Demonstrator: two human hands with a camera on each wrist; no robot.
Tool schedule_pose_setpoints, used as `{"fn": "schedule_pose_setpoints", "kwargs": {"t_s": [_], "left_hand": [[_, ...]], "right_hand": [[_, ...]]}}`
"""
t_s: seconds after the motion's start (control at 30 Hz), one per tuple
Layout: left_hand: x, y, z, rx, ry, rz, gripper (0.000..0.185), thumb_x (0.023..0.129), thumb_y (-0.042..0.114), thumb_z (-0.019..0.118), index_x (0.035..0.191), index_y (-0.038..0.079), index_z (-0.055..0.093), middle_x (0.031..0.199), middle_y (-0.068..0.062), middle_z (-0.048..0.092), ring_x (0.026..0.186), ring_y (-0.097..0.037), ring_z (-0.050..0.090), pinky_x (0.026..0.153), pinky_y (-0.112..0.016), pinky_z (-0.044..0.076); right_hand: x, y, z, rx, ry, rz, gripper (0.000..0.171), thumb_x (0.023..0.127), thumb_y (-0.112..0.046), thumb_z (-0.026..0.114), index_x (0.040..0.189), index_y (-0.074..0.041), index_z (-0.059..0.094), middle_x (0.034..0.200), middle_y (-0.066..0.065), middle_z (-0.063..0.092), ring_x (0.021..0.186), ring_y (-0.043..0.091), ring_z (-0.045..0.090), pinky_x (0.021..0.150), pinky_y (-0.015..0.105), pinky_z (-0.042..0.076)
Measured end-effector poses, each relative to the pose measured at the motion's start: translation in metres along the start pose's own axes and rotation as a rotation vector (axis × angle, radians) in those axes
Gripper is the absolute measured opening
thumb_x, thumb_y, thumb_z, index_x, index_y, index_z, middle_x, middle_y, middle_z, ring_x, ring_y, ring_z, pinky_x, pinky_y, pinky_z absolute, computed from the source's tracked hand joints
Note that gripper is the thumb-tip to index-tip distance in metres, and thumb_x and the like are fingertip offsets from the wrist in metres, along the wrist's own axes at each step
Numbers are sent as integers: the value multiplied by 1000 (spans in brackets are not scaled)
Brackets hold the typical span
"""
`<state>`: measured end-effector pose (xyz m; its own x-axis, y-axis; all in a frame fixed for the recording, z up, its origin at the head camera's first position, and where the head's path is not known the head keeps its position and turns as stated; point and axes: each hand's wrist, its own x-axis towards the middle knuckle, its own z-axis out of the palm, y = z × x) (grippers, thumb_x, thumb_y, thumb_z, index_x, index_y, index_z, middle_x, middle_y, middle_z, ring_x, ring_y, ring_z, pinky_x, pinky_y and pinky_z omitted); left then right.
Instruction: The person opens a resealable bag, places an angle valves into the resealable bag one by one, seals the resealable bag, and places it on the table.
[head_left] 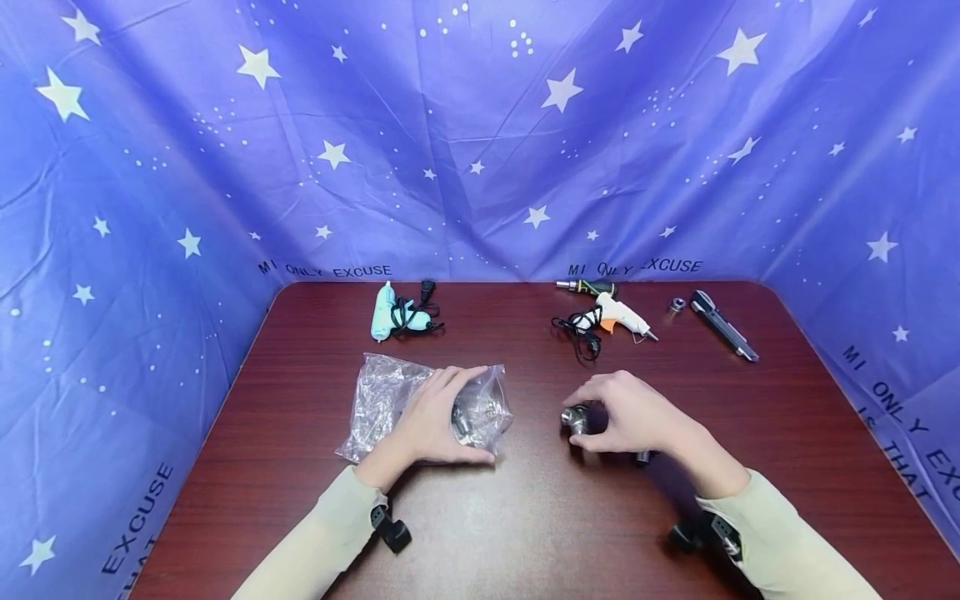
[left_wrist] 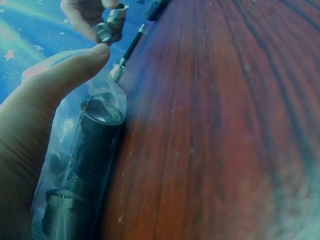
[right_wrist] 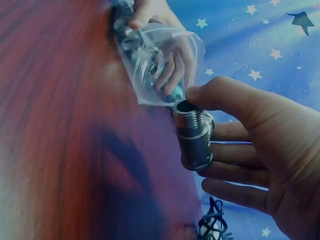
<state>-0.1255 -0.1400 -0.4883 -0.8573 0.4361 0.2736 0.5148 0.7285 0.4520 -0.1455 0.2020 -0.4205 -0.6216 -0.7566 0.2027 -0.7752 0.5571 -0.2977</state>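
A clear plastic zip bag (head_left: pixel 382 392) with metal threaded fittings inside lies on the table, and my left hand (head_left: pixel 431 421) grips it, thumb on the near side and fingers on the far side. Through the film a dark threaded tube (left_wrist: pixel 95 145) shows beneath the thumb. Right of the bag, my right hand (head_left: pixel 630 412) holds a shiny metal pipe fitting (right_wrist: pixel 192 135) between thumb and fingers, apart from the bag. The fitting's threaded open end faces up near the thumb in the right wrist view. A small dark piece (head_left: pixel 643 457) shows partly under the right wrist.
At the back left lies a light-blue glue gun (head_left: pixel 386 315) with a black cord. Back right are a white glue gun (head_left: pixel 618 315), a green-black screwdriver (head_left: pixel 588 287), a small metal ring (head_left: pixel 677 306) and a grey-black utility knife (head_left: pixel 723 325). Starry fabric (head_left: pixel 480 125) surrounds the table.
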Motion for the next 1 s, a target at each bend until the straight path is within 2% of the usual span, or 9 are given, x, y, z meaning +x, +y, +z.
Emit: {"fn": "schedule_pose_setpoints", "kwargs": {"t_s": [0.33,0.6,0.83,1.0], "left_hand": [[0,0,0,-11,-19,-18,134,50,81,92,162,28,42,139,5,60,121,-17,59,105,-44,54],[0,0,1,-20,-19,-19,134,50,82,91,162,28,43,139,6,60,121,-16,58,103,-43,54],[0,0,0,-21,-27,-19,132,51,81,91,163,30,41,140,6,59,121,-17,58,103,-44,54],[-1,-1,0,-16,-16,-11,131,51,80,91,162,29,43,140,5,59,121,-19,60,103,-45,54]], "right_hand": [[36,-9,10,57,95,-5,44,77,-36,91,113,-13,83,100,-6,79,93,9,72,80,33,61],[58,-16,29,125,163,-61,44,78,-30,91,116,-10,81,102,-1,81,95,13,73,82,33,62],[69,-22,45,158,177,-72,46,80,-32,93,118,-10,80,106,1,82,98,15,74,83,34,63],[75,-26,55,171,153,-63,45,81,-34,92,119,-11,80,110,0,82,104,15,75,90,37,62]]}}
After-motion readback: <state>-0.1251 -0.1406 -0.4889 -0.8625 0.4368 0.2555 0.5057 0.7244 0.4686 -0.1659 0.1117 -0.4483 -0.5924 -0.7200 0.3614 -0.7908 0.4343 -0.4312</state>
